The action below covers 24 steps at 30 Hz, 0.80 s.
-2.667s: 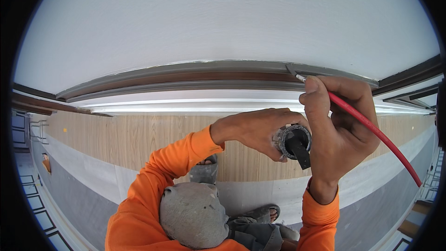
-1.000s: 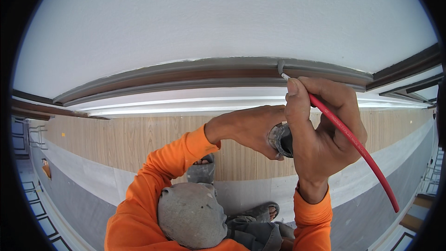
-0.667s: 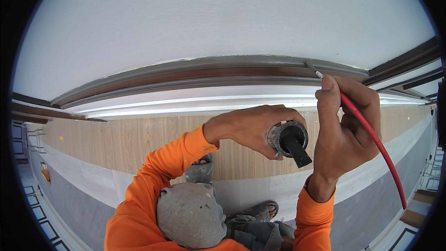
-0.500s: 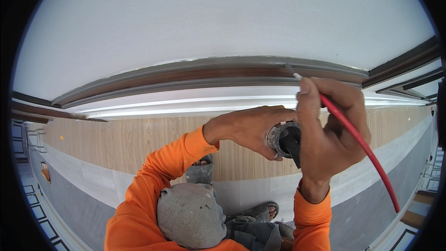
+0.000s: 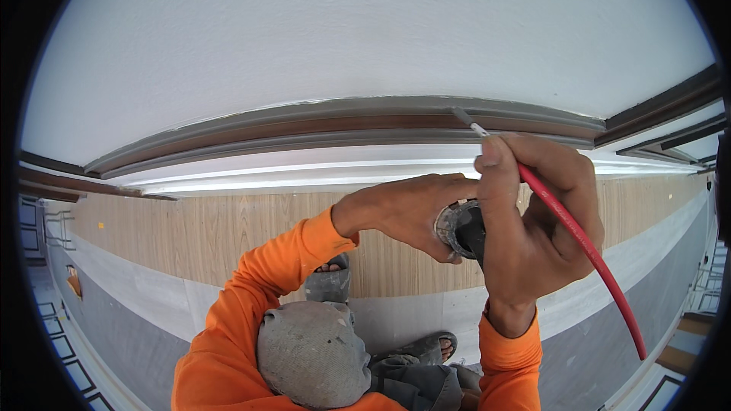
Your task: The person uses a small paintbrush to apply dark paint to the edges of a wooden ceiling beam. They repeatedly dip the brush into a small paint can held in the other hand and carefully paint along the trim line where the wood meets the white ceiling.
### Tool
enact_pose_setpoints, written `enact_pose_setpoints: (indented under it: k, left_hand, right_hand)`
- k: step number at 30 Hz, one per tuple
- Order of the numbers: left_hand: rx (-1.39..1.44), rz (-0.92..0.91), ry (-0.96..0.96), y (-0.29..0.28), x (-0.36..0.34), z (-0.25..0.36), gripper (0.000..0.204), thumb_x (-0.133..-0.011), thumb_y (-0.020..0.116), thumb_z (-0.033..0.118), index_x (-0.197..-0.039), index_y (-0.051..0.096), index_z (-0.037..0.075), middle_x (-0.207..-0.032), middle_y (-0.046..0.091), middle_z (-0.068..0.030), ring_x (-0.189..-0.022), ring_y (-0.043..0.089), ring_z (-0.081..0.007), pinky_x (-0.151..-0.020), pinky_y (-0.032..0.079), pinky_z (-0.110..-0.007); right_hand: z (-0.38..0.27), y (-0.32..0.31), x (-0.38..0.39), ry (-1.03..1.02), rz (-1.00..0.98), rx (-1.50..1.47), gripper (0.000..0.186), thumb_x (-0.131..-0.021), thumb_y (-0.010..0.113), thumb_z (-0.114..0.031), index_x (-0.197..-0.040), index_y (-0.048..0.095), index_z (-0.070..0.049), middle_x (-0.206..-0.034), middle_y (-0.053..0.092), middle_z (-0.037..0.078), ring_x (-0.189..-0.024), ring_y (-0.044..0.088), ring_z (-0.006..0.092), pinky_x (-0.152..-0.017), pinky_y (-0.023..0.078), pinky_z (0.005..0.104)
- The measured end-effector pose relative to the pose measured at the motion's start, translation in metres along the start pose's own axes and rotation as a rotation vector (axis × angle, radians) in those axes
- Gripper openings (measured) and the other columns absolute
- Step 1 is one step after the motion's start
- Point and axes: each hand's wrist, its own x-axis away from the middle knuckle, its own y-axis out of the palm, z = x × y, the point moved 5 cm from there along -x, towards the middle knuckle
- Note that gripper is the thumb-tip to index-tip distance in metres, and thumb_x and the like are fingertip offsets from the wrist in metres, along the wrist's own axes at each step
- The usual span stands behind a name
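Note:
My right hand (image 5: 537, 228) is closed around a thin paintbrush with a long, bending red handle (image 5: 575, 228). Its grey-coated bristles (image 5: 461, 115) meet the grey band of a brown and grey moulding (image 5: 304, 120) along the white wall. Below the brush, my left hand (image 5: 411, 213) grips a small round cup (image 5: 451, 230) smeared with grey. Something black (image 5: 473, 230) sticks out of the cup, partly behind my right hand, which hides the cup's right side.
The white wall (image 5: 365, 30) rises beyond the moulding, with a glossy white skirting (image 5: 304, 170) beneath. Wood-patterned flooring (image 5: 221, 236) runs along it, then pale and grey strips. My sandalled feet (image 5: 327, 281) stand below. Dark frames (image 5: 662, 99) project at the right.
The brush tip has slid slightly left along the grey band, and my right hand has shifted a little left and down with it. My left hand and the cup stay nearly still.

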Motion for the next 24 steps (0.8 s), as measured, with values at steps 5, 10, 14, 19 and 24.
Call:
enact_pose_setpoints:
  k: [5, 10, 14, 19, 24]
  left_hand:
    - [0.261, -0.038, -0.138, -0.009, -0.006, 0.000, 0.088, -0.072, 0.093, 0.023, -0.146, 0.049, 0.005, -0.132, 0.064, -0.0203, -0.125, 0.061, -0.0372, -0.108, 0.048, -0.047]
    - [0.253, -0.065, -0.175, -0.012, -0.007, 0.001, 0.083, -0.072, 0.093, 0.023, -0.143, 0.051, 0.008, -0.127, 0.066, -0.0172, -0.122, 0.062, -0.0356, -0.107, 0.048, -0.047]
    - [0.327, -0.081, -0.205, -0.007, -0.006, -0.006, 0.082, -0.071, 0.093, 0.022, -0.142, 0.052, 0.008, -0.125, 0.066, -0.0162, -0.122, 0.062, -0.0344, -0.107, 0.048, -0.046]
    - [0.213, -0.025, -0.149, -0.011, -0.006, -0.001, 0.081, -0.071, 0.092, 0.022, -0.141, 0.053, 0.009, -0.126, 0.066, -0.0154, -0.122, 0.063, -0.0331, -0.107, 0.049, -0.045]
    - [0.263, -0.095, -0.157, -0.010, -0.012, -0.001, 0.080, -0.072, 0.092, 0.023, -0.140, 0.054, 0.009, -0.127, 0.065, -0.0145, -0.122, 0.063, -0.0331, -0.108, 0.049, -0.045]
  right_hand:
    - [0.005, -0.002, -0.003, -0.019, -0.012, 0.097, 0.014, -0.088, 0.080, 0.008, -0.098, 0.073, 0.004, -0.088, 0.075, 0.011, -0.076, 0.072, 0.0138, -0.068, 0.057, 0.0235]
    - [0.007, -0.014, -0.001, 0.036, 0.031, 0.096, 0.014, -0.088, 0.081, 0.008, -0.099, 0.073, 0.004, -0.089, 0.075, 0.011, -0.076, 0.072, 0.0147, -0.068, 0.057, 0.0239]
    - [0.003, -0.001, -0.001, -0.030, -0.009, -0.017, 0.017, -0.086, 0.081, 0.010, -0.100, 0.073, 0.006, -0.091, 0.075, 0.012, -0.078, 0.072, 0.0150, -0.072, 0.059, 0.0255]
    - [0.013, -0.010, -0.006, -0.005, 0.025, 0.057, 0.014, -0.086, 0.081, 0.008, -0.098, 0.074, 0.004, -0.088, 0.075, 0.010, -0.077, 0.071, 0.0136, -0.070, 0.057, 0.0248]
    - [0.019, -0.029, -0.009, 0.111, 0.116, 0.054, 0.014, -0.084, 0.080, 0.010, -0.096, 0.074, 0.006, -0.084, 0.074, 0.009, -0.071, 0.068, 0.0122, -0.063, 0.054, 0.0234]
